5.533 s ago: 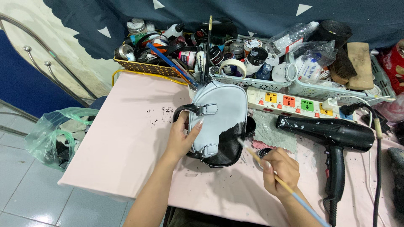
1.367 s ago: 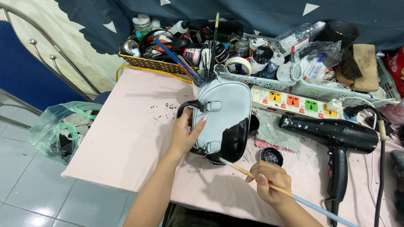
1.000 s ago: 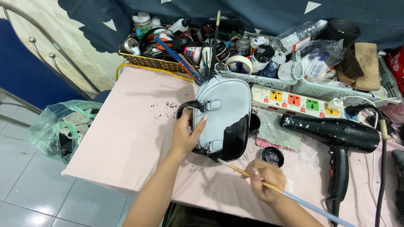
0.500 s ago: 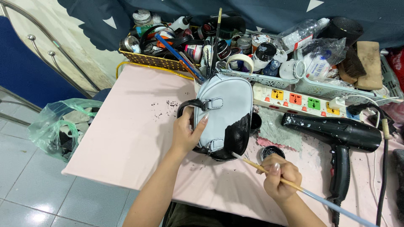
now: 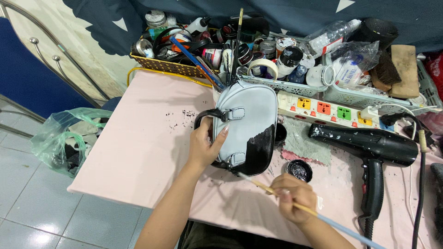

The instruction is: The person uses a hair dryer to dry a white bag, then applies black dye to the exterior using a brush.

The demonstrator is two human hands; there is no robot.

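**Handbag half grey, half black under the brush**

Handbag (image 5: 247, 127) of smooth pale-grey leather lies on a pink table (image 5: 138, 152), a rounded, domed shape with two small stitched tabs on its near face and a black patch with a ragged edge at its lower right corner. Its long axis runs from the near edge of the table away toward the clutter at the back, tilted slightly to the right at the far end. A black looped handle juts from the bag's left side.

The left hand (image 5: 205, 147) is curled round that left side, fingers bent over the handle and thumb pressed to the grey face. The right hand (image 5: 293, 196), below and right of the bag, is closed in a pinch on a long thin paintbrush (image 5: 281, 196) with a wooden front shaft and pale blue tail; the tip points up-left and sits at the bag's lower black edge.

Just right of the bag's lower corner stands a small round pot of glossy black paint (image 5: 299, 169). Farther right lies a black hair dryer (image 5: 369, 145) flecked with paint, and beyond the bag's far end a white power strip (image 5: 330, 109) with coloured sockets. A woven yellow basket (image 5: 166, 64) of jars and tubes stands behind the bag to the left.
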